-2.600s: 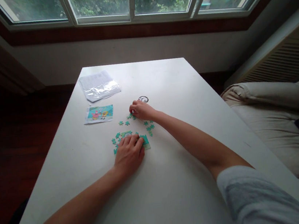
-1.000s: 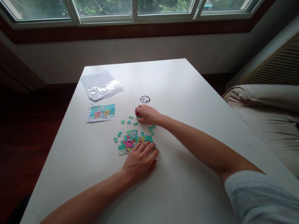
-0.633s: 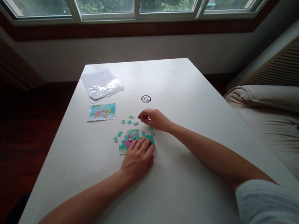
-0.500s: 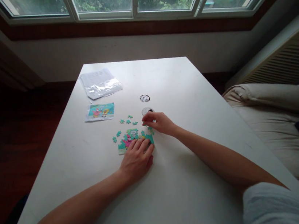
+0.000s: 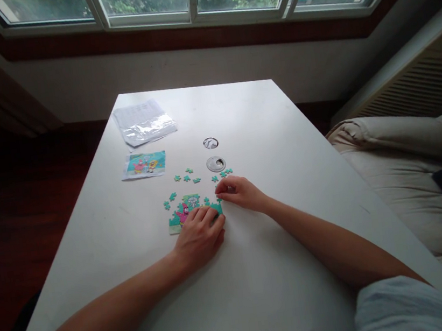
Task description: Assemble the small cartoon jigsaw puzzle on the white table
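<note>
A partly joined jigsaw puzzle (image 5: 174,221) with cartoon figures on a teal ground lies on the white table. My left hand (image 5: 201,234) rests flat across its lower right part, fingers stretched out, hiding some of the picture. At the puzzle's upper right corner, my right hand (image 5: 241,192) pinches a small teal puzzle piece (image 5: 218,198), mostly covered by the fingertips. Loose pieces (image 5: 187,178) are scattered beyond the puzzle, with two more pieces (image 5: 173,196) to its left. Several others (image 5: 223,174) lie just past my right hand.
A printed picture card (image 5: 146,165) with the same figures lies to the left. Behind it is a clear plastic bag with papers (image 5: 145,122). Two round inserts, one a grey disc (image 5: 216,164), are set in the table (image 5: 247,113). A beige sofa (image 5: 386,182) stands at the right.
My right hand has come nearer, down to the puzzle's upper right corner, uncovering the grey disc and the loose pieces near it. The left hand stays on the puzzle. The view has shifted slightly.
</note>
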The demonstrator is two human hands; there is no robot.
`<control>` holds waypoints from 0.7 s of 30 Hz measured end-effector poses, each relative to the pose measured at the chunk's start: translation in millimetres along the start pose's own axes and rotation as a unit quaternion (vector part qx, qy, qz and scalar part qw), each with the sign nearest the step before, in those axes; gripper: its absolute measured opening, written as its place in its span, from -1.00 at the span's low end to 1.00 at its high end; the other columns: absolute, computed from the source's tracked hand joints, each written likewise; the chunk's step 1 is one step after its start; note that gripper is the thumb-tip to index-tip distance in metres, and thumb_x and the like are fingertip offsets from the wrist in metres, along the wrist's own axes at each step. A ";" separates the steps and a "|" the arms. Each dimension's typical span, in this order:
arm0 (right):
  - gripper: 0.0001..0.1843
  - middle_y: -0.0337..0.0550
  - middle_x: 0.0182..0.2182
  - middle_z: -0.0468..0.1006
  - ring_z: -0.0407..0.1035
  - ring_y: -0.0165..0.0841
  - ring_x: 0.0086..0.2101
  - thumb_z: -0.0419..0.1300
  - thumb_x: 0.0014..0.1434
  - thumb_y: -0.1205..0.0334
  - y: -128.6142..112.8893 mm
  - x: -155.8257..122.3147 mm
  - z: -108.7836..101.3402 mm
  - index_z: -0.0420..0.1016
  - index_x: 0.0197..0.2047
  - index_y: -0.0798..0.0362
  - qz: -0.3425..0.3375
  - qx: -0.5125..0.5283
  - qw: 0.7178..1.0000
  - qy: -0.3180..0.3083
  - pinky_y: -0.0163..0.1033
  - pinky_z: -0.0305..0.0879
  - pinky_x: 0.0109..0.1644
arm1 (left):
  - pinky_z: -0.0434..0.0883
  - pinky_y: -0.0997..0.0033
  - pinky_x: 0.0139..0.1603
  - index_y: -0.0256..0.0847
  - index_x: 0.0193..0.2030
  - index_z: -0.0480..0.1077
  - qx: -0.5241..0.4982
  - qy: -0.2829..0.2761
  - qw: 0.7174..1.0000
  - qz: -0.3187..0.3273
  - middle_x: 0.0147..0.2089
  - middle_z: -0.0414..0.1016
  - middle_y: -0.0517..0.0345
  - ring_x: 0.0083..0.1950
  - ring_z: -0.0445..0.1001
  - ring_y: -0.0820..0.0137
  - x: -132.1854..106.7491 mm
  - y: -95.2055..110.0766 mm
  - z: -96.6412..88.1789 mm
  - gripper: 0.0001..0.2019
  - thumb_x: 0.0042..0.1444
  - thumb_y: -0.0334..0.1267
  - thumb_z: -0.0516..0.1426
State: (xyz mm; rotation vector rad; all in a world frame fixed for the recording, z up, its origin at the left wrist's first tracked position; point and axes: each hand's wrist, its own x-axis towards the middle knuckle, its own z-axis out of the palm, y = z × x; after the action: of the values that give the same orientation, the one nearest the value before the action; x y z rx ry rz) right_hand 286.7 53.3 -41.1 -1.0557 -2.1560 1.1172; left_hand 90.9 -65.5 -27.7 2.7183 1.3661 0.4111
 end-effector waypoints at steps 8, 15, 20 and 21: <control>-0.93 -0.21 -0.39 0.51 0.34 -0.42 -0.30 0.30 0.19 0.25 -3.2 -2.5 5.0 0.60 -0.26 0.05 -0.029 -0.063 0.998 0.005 -0.31 0.24 -0.13 | 0.41 0.04 0.16 -0.18 0.05 0.40 0.006 -0.006 1.000 0.002 0.01 0.43 -0.04 0.10 0.37 0.13 -0.3 -0.1 2.9 -0.78 0.30 -0.31 0.07; -0.94 -0.18 -0.36 0.51 0.29 -0.36 -0.24 0.30 0.23 0.25 -1.0 0.1 5.6 0.56 -0.26 0.04 -0.071 -0.122 0.990 0.004 -0.24 0.19 -0.05 | 0.40 0.04 0.17 -0.18 0.06 0.39 0.000 -0.007 1.000 0.003 0.03 0.43 -0.05 0.11 0.37 0.13 -0.7 -0.2 2.5 -0.77 0.30 -0.31 0.07; -0.91 -0.13 -0.28 0.47 0.26 -0.31 -0.17 0.28 0.26 0.20 2.4 0.0 7.4 0.58 -0.22 0.02 -0.088 -0.179 0.980 0.006 -0.20 0.16 0.03 | 0.40 0.03 0.16 -0.17 0.05 0.39 -0.004 -0.004 1.000 -0.001 0.03 0.43 -0.06 0.11 0.37 0.13 -1.0 0.3 3.6 -0.78 0.29 -0.32 0.07; -0.90 -0.12 -0.26 0.46 0.25 -0.30 -0.15 0.28 0.26 0.19 2.4 -0.2 7.6 0.58 -0.21 0.01 -0.087 -0.187 0.979 0.005 -0.19 0.16 0.03 | 0.40 0.03 0.16 -0.17 0.05 0.39 -0.006 -0.003 1.000 0.000 0.03 0.43 -0.06 0.11 0.37 0.13 -1.1 0.3 3.9 -0.78 0.29 -0.32 0.07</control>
State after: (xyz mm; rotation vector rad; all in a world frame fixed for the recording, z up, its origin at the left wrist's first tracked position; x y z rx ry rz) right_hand 282.5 50.5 -47.2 -0.9965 -2.4558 0.6401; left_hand 91.5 -66.4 -31.5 2.7081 1.3596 0.4101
